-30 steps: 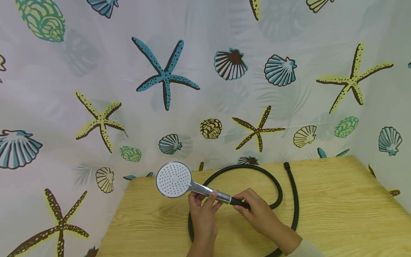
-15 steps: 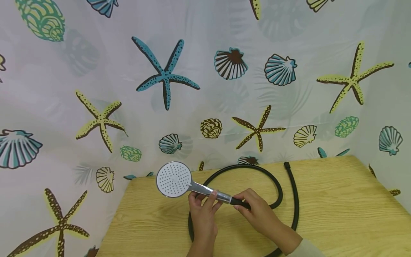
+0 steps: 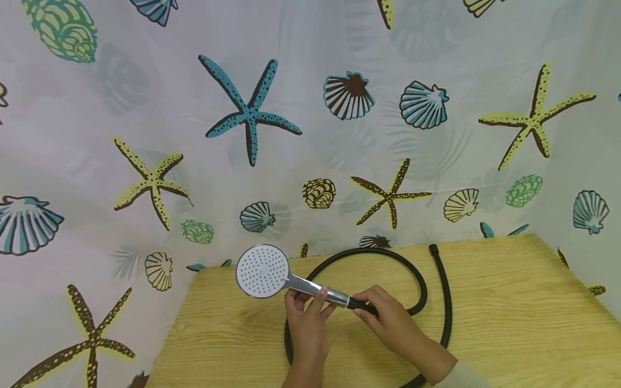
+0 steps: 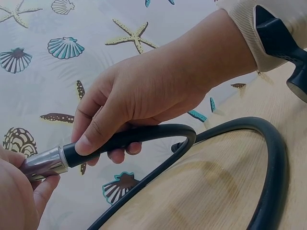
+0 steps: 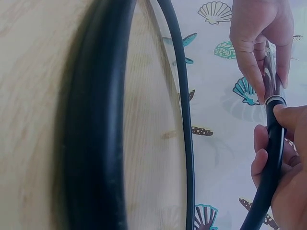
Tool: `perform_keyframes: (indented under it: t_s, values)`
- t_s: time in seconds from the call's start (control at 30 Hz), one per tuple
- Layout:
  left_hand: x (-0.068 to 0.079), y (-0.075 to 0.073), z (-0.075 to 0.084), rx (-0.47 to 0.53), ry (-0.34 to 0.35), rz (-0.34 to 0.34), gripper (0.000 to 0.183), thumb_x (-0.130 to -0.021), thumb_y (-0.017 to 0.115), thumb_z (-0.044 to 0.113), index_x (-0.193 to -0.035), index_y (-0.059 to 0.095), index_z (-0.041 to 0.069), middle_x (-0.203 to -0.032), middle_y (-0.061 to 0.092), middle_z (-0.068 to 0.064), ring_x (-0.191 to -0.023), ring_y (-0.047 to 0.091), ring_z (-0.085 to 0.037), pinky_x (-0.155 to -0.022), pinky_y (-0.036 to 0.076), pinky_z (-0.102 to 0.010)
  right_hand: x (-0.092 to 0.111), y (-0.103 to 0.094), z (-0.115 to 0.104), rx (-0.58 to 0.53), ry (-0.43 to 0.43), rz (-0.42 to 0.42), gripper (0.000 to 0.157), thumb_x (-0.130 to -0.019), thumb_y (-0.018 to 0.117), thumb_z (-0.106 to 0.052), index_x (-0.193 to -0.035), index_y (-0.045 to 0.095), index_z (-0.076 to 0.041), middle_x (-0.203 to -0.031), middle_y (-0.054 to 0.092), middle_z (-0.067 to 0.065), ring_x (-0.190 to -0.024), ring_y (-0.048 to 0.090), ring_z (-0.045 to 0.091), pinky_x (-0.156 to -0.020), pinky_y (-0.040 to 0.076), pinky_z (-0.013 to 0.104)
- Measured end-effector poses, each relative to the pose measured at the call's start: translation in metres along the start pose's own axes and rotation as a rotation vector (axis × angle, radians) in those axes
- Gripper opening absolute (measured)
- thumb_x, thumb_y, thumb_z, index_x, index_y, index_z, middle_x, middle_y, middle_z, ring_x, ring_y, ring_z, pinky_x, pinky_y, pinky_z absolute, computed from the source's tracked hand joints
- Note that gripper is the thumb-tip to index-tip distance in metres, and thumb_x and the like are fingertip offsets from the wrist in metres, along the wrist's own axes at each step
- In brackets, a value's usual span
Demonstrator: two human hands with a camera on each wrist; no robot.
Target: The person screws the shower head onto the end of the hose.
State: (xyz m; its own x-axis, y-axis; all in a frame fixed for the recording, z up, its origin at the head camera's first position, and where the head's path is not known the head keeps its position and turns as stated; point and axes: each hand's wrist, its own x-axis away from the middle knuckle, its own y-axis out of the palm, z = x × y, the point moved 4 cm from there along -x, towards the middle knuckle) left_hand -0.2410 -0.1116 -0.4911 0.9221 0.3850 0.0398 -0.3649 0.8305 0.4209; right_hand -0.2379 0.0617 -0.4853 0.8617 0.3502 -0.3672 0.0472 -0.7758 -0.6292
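A chrome shower head (image 3: 262, 271) with a round white nozzle face is held up over the table, tilted so the face points toward me. My left hand (image 3: 308, 328) grips its handle (image 3: 310, 286), thumb on top and fingers beneath. At the handle's lower end a black shower hose (image 3: 356, 304) meets the chrome. My right hand (image 3: 385, 318) pinches the hose right behind that joint, and in the left wrist view the hose end (image 4: 72, 155) sits against the chrome rim (image 4: 58, 160). From there the hose bends away under the right hand.
The rest of the hose loops across the wooden table (image 3: 509, 302), its free end (image 3: 433, 249) lying near the back edge. A white curtain (image 3: 310, 140) printed with shells and starfish rises behind and along both sides of the table.
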Motion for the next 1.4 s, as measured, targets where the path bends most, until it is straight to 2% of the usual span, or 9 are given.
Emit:
perform_keyframes:
  t_s: [0.57,0.8,0.97,1.17,1.4]
  values:
    - [-0.0001,-0.0018,-0.0021,-0.001,-0.02,0.024,0.056,-0.083,0.074,0.006,-0.127,0.041,0.01,-0.11,0.053,-0.01,-0.095,0.068,-0.024,-0.083,0.063,-0.045,-0.0007,0.0013,0.0027,-0.019,0.008,-0.026,0.027,-0.094,0.062,-0.028,-0.12,0.061,-0.021,-0.103,0.06,-0.011,-0.076,0.053,0.0,-0.062,0.052,0.015]
    - [0.0002,-0.0008,-0.0023,0.002,-0.027,0.007,0.057,-0.083,0.075,0.008,-0.128,0.041,0.011,-0.112,0.053,-0.01,-0.098,0.066,-0.024,-0.084,0.062,-0.045,-0.0023,0.0008,0.0038,-0.054,-0.021,0.015,0.039,-0.089,0.07,-0.026,-0.125,0.055,-0.023,-0.115,0.06,-0.002,-0.088,0.062,0.006,-0.069,0.058,0.015]
    - [0.0001,-0.0009,-0.003,0.001,-0.032,0.013,0.056,-0.083,0.075,0.008,-0.128,0.041,0.011,-0.111,0.053,-0.009,-0.098,0.066,-0.024,-0.084,0.062,-0.045,-0.0023,0.0001,0.0034,-0.057,-0.041,0.032,0.044,-0.087,0.072,-0.025,-0.127,0.053,-0.023,-0.119,0.057,0.002,-0.089,0.062,0.01,-0.063,0.056,0.015]
    - [0.0001,0.0,-0.0035,0.004,-0.029,0.009,0.057,-0.083,0.075,0.01,-0.128,0.041,0.011,-0.111,0.053,-0.009,-0.097,0.067,-0.023,-0.085,0.062,-0.045,-0.0016,-0.0006,0.004,-0.045,-0.014,0.033,0.048,-0.087,0.073,-0.028,-0.129,0.051,-0.023,-0.121,0.055,0.0,-0.087,0.063,0.01,-0.061,0.054,0.014]
    - [0.0002,0.0007,-0.0049,0.012,-0.022,0.003,0.056,-0.083,0.075,0.01,-0.127,0.041,0.012,-0.11,0.053,-0.009,-0.095,0.066,-0.023,-0.084,0.062,-0.045,-0.0015,-0.0018,0.0035,-0.031,0.002,0.039,0.043,-0.087,0.073,-0.027,-0.124,0.052,-0.023,-0.119,0.055,-0.004,-0.087,0.062,0.009,-0.061,0.054,0.014]
